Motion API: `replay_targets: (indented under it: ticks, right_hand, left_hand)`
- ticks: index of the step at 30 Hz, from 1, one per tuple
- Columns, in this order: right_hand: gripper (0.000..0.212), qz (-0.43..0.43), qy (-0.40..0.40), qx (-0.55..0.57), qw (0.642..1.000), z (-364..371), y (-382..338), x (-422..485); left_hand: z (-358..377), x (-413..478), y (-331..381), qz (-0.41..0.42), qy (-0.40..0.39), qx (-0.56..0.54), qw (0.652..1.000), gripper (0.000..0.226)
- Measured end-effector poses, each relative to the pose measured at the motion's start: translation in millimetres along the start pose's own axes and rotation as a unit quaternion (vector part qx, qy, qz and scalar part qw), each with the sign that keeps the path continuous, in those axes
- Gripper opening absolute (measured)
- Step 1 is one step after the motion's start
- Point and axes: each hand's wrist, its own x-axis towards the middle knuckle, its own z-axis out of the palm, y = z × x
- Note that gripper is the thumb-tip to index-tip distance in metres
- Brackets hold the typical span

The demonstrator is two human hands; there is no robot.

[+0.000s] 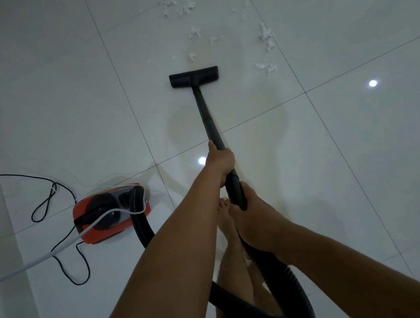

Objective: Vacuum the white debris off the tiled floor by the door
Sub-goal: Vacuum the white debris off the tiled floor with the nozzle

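Glossy tiled floor (62,103), left hand (220,163) and right hand (255,215) grips curled round vacuum wand (203,106), white debris (266,34) ahead, beyond nozzle (194,77)

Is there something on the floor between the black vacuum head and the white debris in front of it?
Nothing visible does. Only bare tile separates the vacuum head from the nearest white debris just ahead. The red canister sits far to the left, off that path.
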Motion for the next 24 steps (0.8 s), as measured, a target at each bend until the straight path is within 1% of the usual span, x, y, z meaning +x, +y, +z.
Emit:
replay_targets:
  ticks: [7, 16, 24]
  right_hand:
    - [0.057, -0.01, 0.013, -0.021, 1.0, -3, -5, 5]
    - [0.06, -0.009, -0.001, -0.022, 1.0, -18, -48, 35]
    - [0.062, -0.008, 0.007, -0.029, 1.0, -29, -74, 58]
  left_hand:
    - [1, 5, 7, -0.005, 0.001, -0.011, 1.0, 0.068]
    - [-15, 44, 44, 0.006, 0.001, 0.003, 1.0, 0.068]
    - [-24, 68, 71, 0.013, 0.002, 0.013, 1.0, 0.067]
